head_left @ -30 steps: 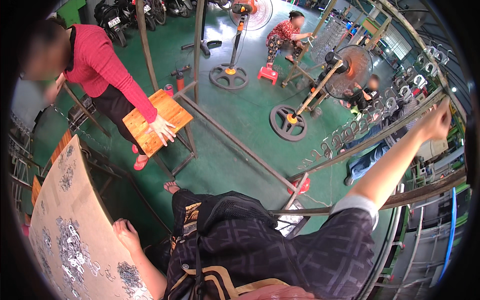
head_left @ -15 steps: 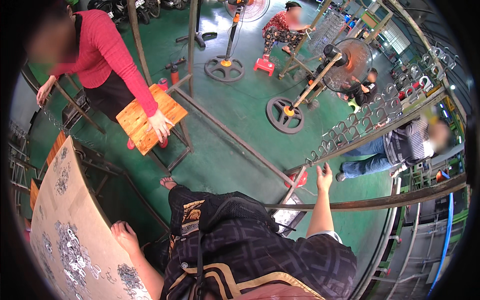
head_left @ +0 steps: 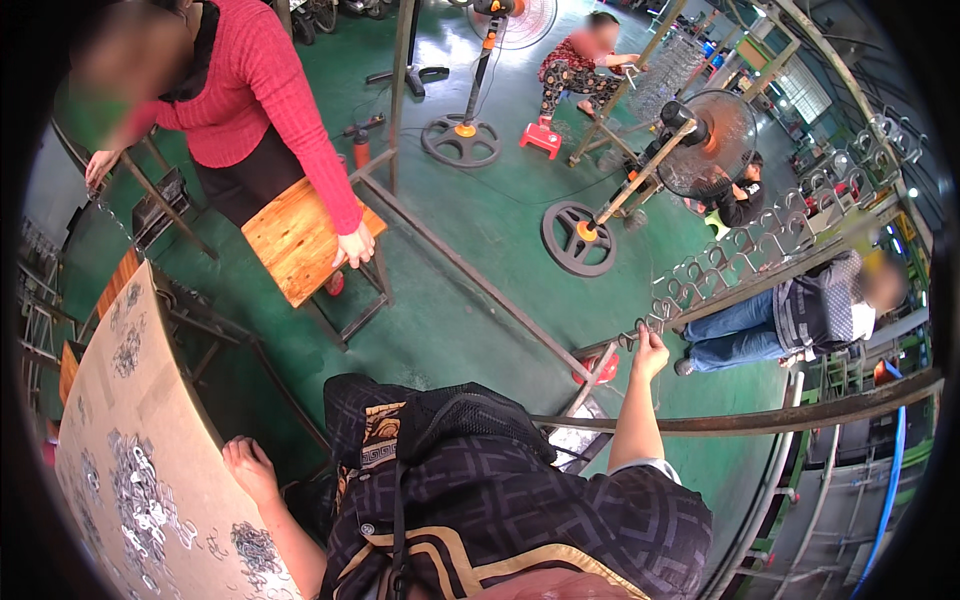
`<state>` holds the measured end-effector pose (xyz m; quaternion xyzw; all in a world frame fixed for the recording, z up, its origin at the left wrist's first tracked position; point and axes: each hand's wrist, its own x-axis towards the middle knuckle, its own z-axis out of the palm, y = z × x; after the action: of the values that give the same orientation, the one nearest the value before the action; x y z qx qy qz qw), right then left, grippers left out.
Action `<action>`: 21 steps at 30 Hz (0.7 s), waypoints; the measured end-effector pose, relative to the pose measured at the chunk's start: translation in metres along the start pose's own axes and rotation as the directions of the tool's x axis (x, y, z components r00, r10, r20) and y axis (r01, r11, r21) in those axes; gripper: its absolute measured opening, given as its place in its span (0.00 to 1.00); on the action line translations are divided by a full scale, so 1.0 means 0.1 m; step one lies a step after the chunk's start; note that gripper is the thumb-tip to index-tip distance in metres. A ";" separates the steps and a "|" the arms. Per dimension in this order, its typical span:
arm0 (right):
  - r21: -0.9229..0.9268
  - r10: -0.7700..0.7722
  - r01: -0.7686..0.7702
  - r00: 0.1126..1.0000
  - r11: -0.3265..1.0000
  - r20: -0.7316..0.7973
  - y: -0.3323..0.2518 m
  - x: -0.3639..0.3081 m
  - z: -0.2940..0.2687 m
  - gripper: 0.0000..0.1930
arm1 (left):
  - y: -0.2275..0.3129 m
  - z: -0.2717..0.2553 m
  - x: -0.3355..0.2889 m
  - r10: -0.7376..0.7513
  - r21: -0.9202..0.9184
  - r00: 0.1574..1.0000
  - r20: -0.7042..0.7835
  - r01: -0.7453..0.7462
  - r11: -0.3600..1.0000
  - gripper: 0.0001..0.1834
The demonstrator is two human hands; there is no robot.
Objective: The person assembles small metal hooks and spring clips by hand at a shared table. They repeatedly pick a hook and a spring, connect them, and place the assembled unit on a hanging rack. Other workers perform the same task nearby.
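Note:
My right hand (head_left: 650, 354) reaches up to the near end of a rail on the right, its fingers closed on a U-shaped metal piece (head_left: 640, 328). Beyond it, a long row of similar U-shaped metal pieces (head_left: 745, 255) stands along the rail (head_left: 745, 292). My left hand (head_left: 249, 468) rests on the edge of a cardboard-topped table (head_left: 195, 425), fingers laid over the rim and nothing visible in them. On the cardboard lie loose heaps of small metal pieces (head_left: 140, 495), with a darker pile (head_left: 256, 548) close to my left forearm.
A person in a red sweater (head_left: 265, 90) leans on a wooden stool (head_left: 310, 245) at the left. Two floor fans (head_left: 580, 238) (head_left: 462, 140) stand ahead. A metal frame bar (head_left: 470, 265) crosses near the floor, and a curved bar (head_left: 760, 410) passes my right forearm. Other people sit or stand farther off.
My right hand has closed its fingers on the piece at the rail's near end. The person in red has shifted a hand along the stool. My left hand stays on the table edge.

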<state>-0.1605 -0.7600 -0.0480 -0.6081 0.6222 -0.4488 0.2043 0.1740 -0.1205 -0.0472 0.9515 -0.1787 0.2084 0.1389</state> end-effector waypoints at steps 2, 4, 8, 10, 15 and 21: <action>0.107 -0.051 0.050 0.999 0.993 0.006 0.11 -0.02 0.05 0.17 | -0.01 0.02 0.00 0.004 -0.003 1.000 0.005 -0.004 1.000 0.02; 0.099 -0.128 0.130 0.991 0.987 -0.028 0.27 -0.07 0.10 0.16 | -0.02 0.04 -0.01 0.004 0.006 1.000 0.010 -0.004 1.000 0.02; -0.266 -0.317 0.288 0.945 0.920 -0.074 0.13 -0.27 0.04 0.13 | -0.02 0.03 -0.02 -0.007 0.016 1.000 0.020 0.007 1.000 0.02; -0.448 -0.325 0.269 0.945 0.853 -0.050 -0.06 -0.39 -0.02 0.10 | -0.01 0.02 0.01 0.008 0.018 1.000 0.030 -0.009 1.000 0.02; -0.729 -0.424 0.293 0.905 0.619 0.004 -0.34 -0.50 -0.09 0.08 | 0.00 0.00 0.01 0.005 0.016 0.999 0.041 -0.006 1.000 0.02; -0.800 -0.294 0.252 0.951 0.544 0.100 -0.74 -0.56 -0.12 0.09 | -0.07 0.01 0.03 0.007 0.023 1.000 0.020 -0.008 1.000 0.03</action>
<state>-0.1180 -0.6931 0.0018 -0.7128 0.6592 -0.1588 -0.1792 0.1794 -0.1155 -0.0481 0.9544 -0.1813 0.2014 0.1252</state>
